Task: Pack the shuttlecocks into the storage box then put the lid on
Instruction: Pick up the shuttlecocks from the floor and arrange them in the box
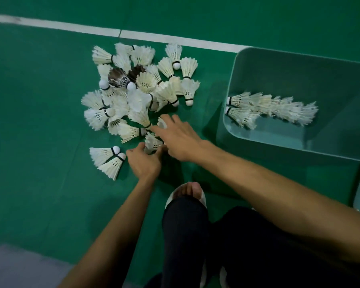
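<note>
Green court flooring (40, 100), white boundary line (71, 26) across 12 o'clock. Loose pile of white feathered shuttlecocks (137, 90) at 11 o'clock. Pale green plastic storage box (279, 61) at 2 o'clock, lidless, with nested rows of shuttlecocks (274, 108) lying inside. Left hand (146, 163) is closed around a small stack of white shuttlecocks (152, 143) at pile's near edge. Right hand (180, 140), fingers spread, reaches over it, fingertips touching one shuttlecock (162, 123).

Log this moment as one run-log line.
stage: packing | left hand: holding shuttlecock | right hand: open, reaching into pile | storage box: nested shuttlecock rows inside | lid: off
</note>
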`<state>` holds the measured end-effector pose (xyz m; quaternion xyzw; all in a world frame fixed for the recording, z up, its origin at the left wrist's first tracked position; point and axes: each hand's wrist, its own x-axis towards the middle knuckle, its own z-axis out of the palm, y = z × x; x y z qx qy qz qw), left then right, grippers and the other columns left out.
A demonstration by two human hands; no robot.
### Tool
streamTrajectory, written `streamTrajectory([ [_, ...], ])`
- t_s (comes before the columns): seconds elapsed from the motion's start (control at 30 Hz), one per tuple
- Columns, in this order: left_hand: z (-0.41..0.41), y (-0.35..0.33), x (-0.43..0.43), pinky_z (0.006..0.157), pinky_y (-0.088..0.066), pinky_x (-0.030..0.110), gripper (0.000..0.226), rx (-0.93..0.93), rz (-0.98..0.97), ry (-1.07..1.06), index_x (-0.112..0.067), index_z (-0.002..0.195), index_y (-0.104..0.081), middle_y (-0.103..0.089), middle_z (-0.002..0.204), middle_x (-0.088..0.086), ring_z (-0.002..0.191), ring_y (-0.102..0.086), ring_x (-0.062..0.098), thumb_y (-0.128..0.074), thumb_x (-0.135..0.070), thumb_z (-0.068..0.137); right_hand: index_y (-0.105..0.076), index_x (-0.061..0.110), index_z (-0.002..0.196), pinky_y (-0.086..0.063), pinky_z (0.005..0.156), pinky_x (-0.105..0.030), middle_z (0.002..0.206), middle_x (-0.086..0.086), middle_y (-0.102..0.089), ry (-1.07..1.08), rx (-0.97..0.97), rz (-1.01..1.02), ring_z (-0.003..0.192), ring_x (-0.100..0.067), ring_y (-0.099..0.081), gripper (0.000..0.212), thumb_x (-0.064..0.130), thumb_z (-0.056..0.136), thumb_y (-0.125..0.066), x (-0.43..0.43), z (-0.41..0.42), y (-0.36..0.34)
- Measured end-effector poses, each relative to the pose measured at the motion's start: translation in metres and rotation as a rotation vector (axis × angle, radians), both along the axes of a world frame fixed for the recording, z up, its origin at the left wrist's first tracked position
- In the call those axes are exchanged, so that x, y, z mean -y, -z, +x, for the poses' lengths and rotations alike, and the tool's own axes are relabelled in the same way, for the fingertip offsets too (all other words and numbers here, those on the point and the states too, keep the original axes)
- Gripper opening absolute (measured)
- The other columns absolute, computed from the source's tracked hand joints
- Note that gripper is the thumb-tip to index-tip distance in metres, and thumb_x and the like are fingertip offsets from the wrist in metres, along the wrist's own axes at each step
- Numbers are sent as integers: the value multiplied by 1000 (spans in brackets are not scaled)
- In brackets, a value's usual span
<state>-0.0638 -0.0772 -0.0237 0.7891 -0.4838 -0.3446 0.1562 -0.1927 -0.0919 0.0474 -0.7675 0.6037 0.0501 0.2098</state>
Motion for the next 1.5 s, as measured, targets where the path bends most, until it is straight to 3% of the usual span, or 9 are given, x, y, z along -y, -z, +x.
streamTrajectory([
  [0.3, 3, -24, 17, 62, -41, 38, 33, -19, -205, 60, -14, 65, -50, -59, 84, 11, 78, -57, 36, -80, -28, 63, -57, 7, 115, -52, 85, -43, 134, -16, -41, 65, -39, -30, 122, -34, -43, 36, 5, 83, -72, -6, -22, 20],
  [0.53, -8, -44, 57, 60, -43, 35, 64, 258, -169, 243, -18, 123, -35, -59, 73, 2, 67, -59, 29, -75, -24, 73, -63, 9, 118, -51, 82, -42, 125, -14, -48, 72, -102, 38, 116, -34, -50, 36, 3, 84, -72, -22, -34, 35],
  [0.67, -12, -43, 71, 71, -46, 39, 49, 377, -124, 269, -17, 125, -48, -62, 96, 8, 89, -61, 34, -68, -43, 89, -63, 4, 111, -41, 73, -38, 121, -14, -48, 224, -29, 12, 109, -35, -53, 30, -5, 83, -68, -27, -37, 37],
  [0.8, -12, -47, 68, 77, -46, 40, 38, 348, -177, 121, -15, 115, -57, -69, 107, 15, 96, -63, 37, -66, -39, 87, -60, -1, 90, -51, 78, -43, 134, -22, -45, 364, 213, -241, 110, -38, -52, 7, -7, 88, -62, -34, -26, 26],
  [1.03, -28, -93, 46, 61, -38, 30, 28, 186, -197, 102, -9, 84, -66, -59, 66, -1, 69, -56, 28, -67, -35, 75, -73, 7, 97, -44, 95, -33, 127, -18, -54, 665, 492, -693, 116, -29, -49, 16, 19, 98, -62, -22, -28, -60],
  [1.17, -47, -133, 48, 52, -44, 31, 44, 109, -73, 146, -5, 73, -60, -63, 68, 10, 55, -55, 26, -75, -47, 72, -72, 27, 73, -44, 85, -29, 91, 2, -63, 906, 639, -639, 95, -23, -53, 19, 24, 90, -65, -14, -88, -97],
  [1.27, -63, -159, 42, 71, -61, 49, 43, 22, -110, 233, -3, 77, -67, -71, 77, 16, 65, -68, 32, -76, -45, 75, -61, 18, 49, -43, 64, -29, 53, 9, -53, 1096, 697, -587, 63, -23, -49, 28, 20, 77, -65, -29, -140, -114],
  [1.37, -78, -180, 38, 76, -62, 53, 34, -68, -263, 265, -12, 77, -71, -72, 77, 7, 78, -74, 34, -72, -46, 75, -63, 3, 59, -58, 68, -36, 63, -11, -67, 1270, 637, -505, 62, -29, -65, 22, 18, 73, -68, -50, -192, -107],
  [1.5, -126, -196, 43, 59, -56, 43, 38, -234, -476, 274, -7, 76, -69, -62, 67, 12, 58, -59, 30, -69, -45, 70, -53, 13, 69, -44, 60, -30, 62, -2, -51, 1358, 335, -187, 61, -23, -52, 16, 19, 79, -63, -70, -248, -76],
])
